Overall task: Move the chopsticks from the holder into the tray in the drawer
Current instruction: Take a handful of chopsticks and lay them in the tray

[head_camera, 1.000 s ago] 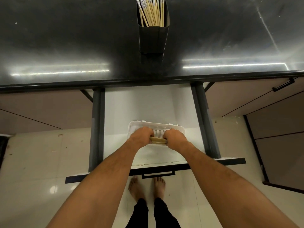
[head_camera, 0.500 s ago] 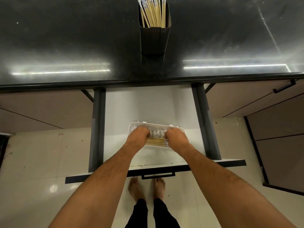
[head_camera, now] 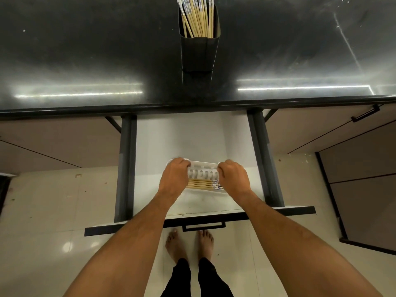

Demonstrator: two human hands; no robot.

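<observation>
A white slotted tray (head_camera: 202, 169) lies in the open drawer (head_camera: 192, 138). Several wooden chopsticks (head_camera: 200, 185) with blue-patterned tops lie flat along its near side. My left hand (head_camera: 173, 179) covers the tray's left end and my right hand (head_camera: 233, 179) covers its right end. The fingers of both curl over the tray's far corners. Both ends of the chopsticks are hidden under my hands. On the black counter stands a dark holder (head_camera: 199, 54) with several more chopsticks (head_camera: 198, 18) upright in it.
The drawer has dark side rails (head_camera: 126, 168) and a front panel with a handle (head_camera: 203, 226) near my bare feet (head_camera: 189, 243). Closed beige cabinet doors (head_camera: 342, 159) flank it. Glossy floor tiles lie below.
A second ago both hands held a bundle of chopsticks above the tray. The bundle now lies in the tray, and my hands have slid outward and farther back to its ends.
</observation>
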